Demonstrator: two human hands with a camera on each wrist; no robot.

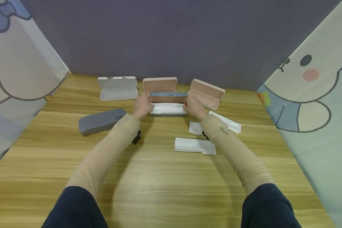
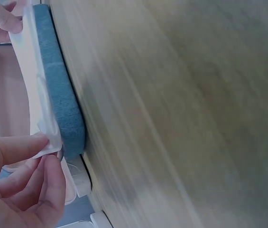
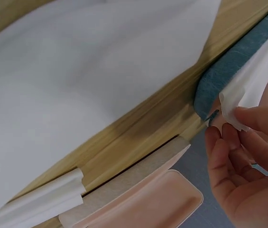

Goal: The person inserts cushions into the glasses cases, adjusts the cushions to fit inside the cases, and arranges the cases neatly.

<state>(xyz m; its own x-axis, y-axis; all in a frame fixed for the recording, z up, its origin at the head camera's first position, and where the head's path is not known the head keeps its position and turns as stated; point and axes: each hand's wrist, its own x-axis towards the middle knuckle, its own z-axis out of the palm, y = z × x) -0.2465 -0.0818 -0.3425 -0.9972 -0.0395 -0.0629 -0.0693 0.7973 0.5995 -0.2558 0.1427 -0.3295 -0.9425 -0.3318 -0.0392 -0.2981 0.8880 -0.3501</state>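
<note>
A folded white cloth [image 1: 168, 108] lies over the opening of a blue glasses case [image 1: 168, 96] whose lid stands up, showing a pinkish lining. My left hand [image 1: 142, 106] pinches the cloth's left end between thumb and fingers, as the left wrist view shows. At the other end my right hand [image 1: 195, 107] pinches the cloth's right corner, seen close in the right wrist view beside the blue case wall [image 3: 238, 64]. The case rests on the table, and the cloth hides most of its inside.
Open cases stand behind: a white-grey one [image 1: 118, 89], a pink one [image 1: 160, 83] and another pink one [image 1: 206, 93]. A closed grey case [image 1: 102, 121] lies at left. Folded white cloths [image 1: 195, 145] lie near the right forearm. A dark wall [image 1: 165, 38] bounds the table's back.
</note>
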